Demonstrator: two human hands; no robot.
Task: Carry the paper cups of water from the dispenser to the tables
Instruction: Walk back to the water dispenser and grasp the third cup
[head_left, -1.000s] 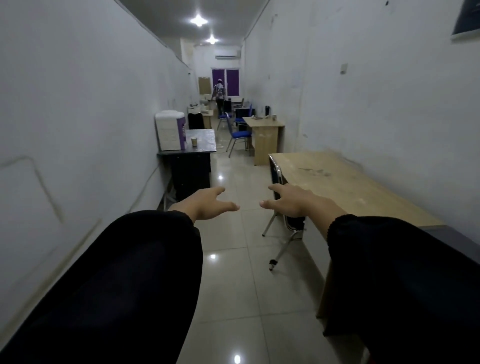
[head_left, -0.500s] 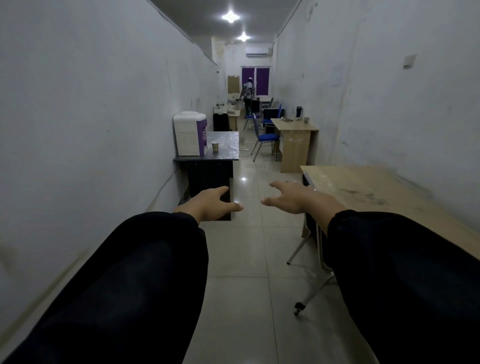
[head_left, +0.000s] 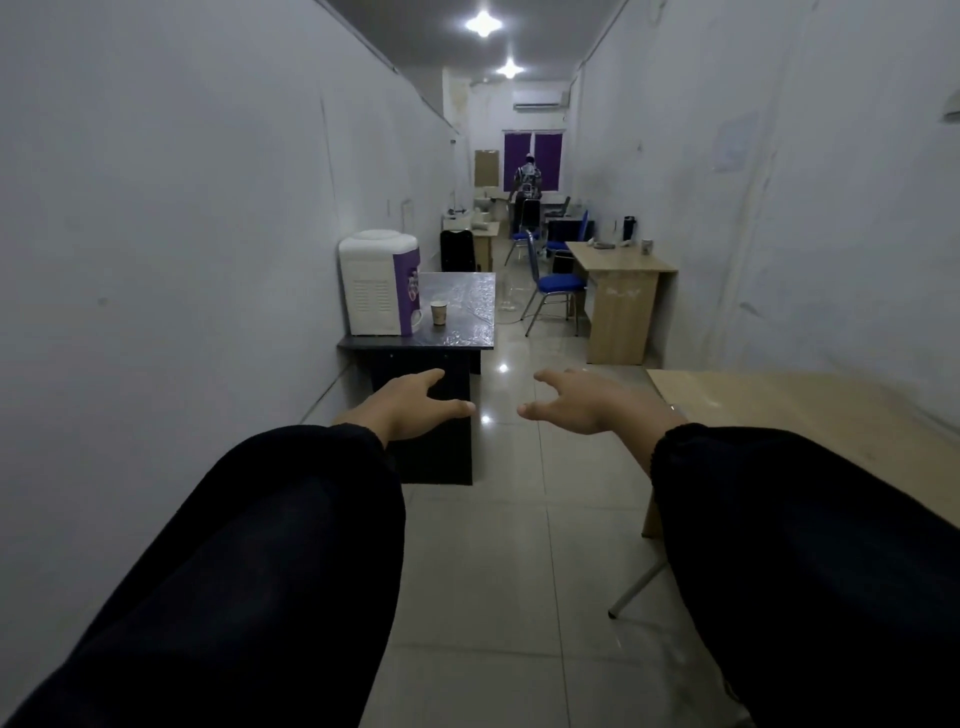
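Ahead, paper cup (head_left: 439, 312) on dark table (head_left: 467, 332)

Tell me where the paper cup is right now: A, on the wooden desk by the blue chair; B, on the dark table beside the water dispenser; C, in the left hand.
B: the paper cup stands on the dark table beside the water dispenser.

1 cup (head_left: 439, 312), 1 dispenser (head_left: 379, 283), 2 hands (head_left: 410, 402).

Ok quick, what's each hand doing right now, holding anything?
Left hand: open, empty, held out in front.
Right hand: open, empty, fingers spread.
The paper cup stands untouched by the dispenser.
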